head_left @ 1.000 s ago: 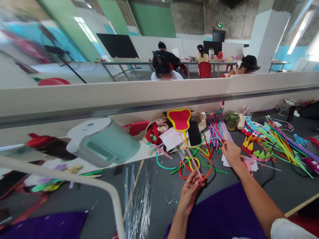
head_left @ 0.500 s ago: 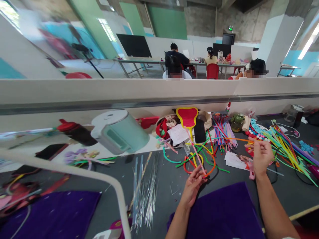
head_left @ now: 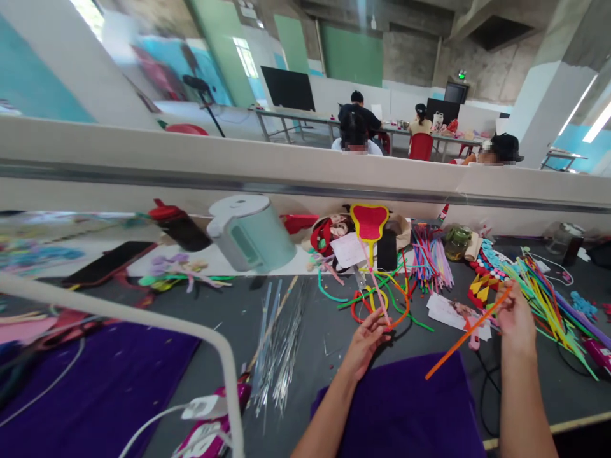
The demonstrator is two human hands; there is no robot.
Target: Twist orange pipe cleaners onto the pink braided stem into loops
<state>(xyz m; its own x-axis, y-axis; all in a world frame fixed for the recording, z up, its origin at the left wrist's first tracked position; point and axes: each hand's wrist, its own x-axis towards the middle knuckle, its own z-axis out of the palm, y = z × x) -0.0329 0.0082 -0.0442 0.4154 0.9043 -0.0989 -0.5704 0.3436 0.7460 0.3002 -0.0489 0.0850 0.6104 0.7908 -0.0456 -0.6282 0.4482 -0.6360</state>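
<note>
My left hand (head_left: 366,340) is closed on the lower end of a pink pipe cleaner (head_left: 378,286), whose upper end runs toward a red paddle shape with a yellow rim (head_left: 370,222). Between finger and thumb, my right hand (head_left: 515,315) pinches one end of an orange pipe cleaner (head_left: 465,342), which slants down to the left above a purple cloth (head_left: 405,407). Yellow-handled scissors (head_left: 379,302) lie beyond my left hand, among green, red and orange pipe cleaners.
Thin silver wires (head_left: 281,350) lie left of my arm, near a curved white tube (head_left: 210,340). A light green pitcher (head_left: 255,235), a dark bottle (head_left: 179,226) and pipe cleaner bundles (head_left: 429,257) stand or lie farther back. A low partition (head_left: 286,165) separates several people beyond.
The orange pipe cleaner has swung from pointing left at the back to slanting down toward the cloth. My right hand has moved slightly right and turned. The view has shifted left.
</note>
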